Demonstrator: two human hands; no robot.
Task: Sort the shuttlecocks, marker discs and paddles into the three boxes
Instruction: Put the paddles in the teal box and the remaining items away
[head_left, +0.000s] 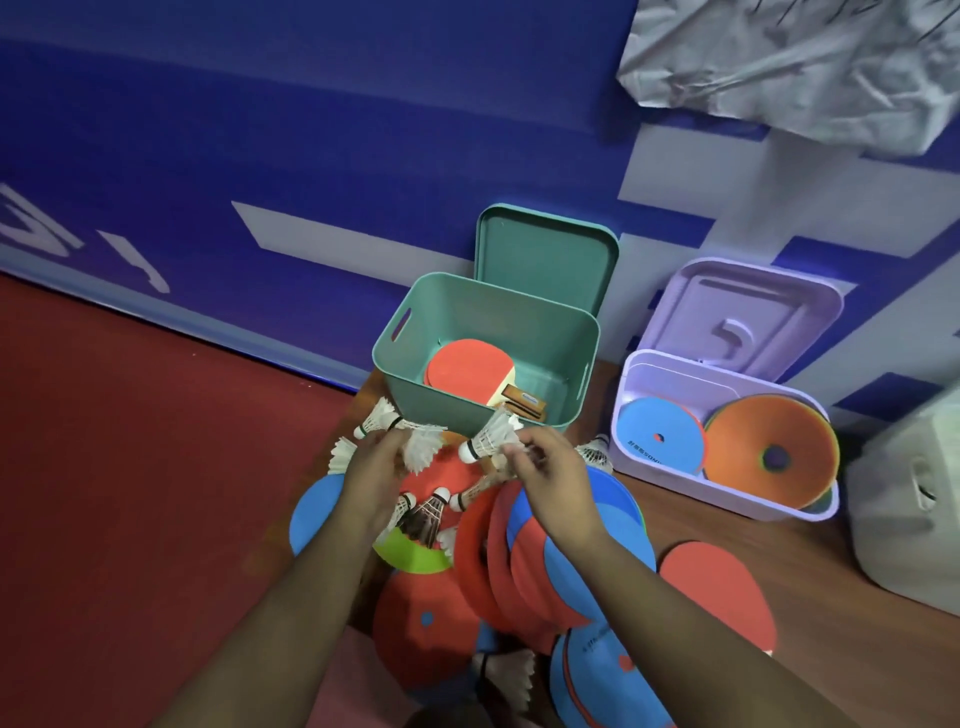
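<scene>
By the wall (260, 130), two boxes (397, 364) (727, 493); two hands (374, 467) (548, 470) gripping shuttlecocks (375, 421) (488, 440)

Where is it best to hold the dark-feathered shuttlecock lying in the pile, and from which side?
Pinch the dark-feathered shuttlecock at its white cork end, from above. It lies with the cork pointing toward the green box, uncovered; the spread feathers would probably crush.

Floor (130, 467): green box (441, 410), purple box (727, 499), discs (493, 561).

Paddle box (519, 322) stands left of disc box (727, 493).
</scene>
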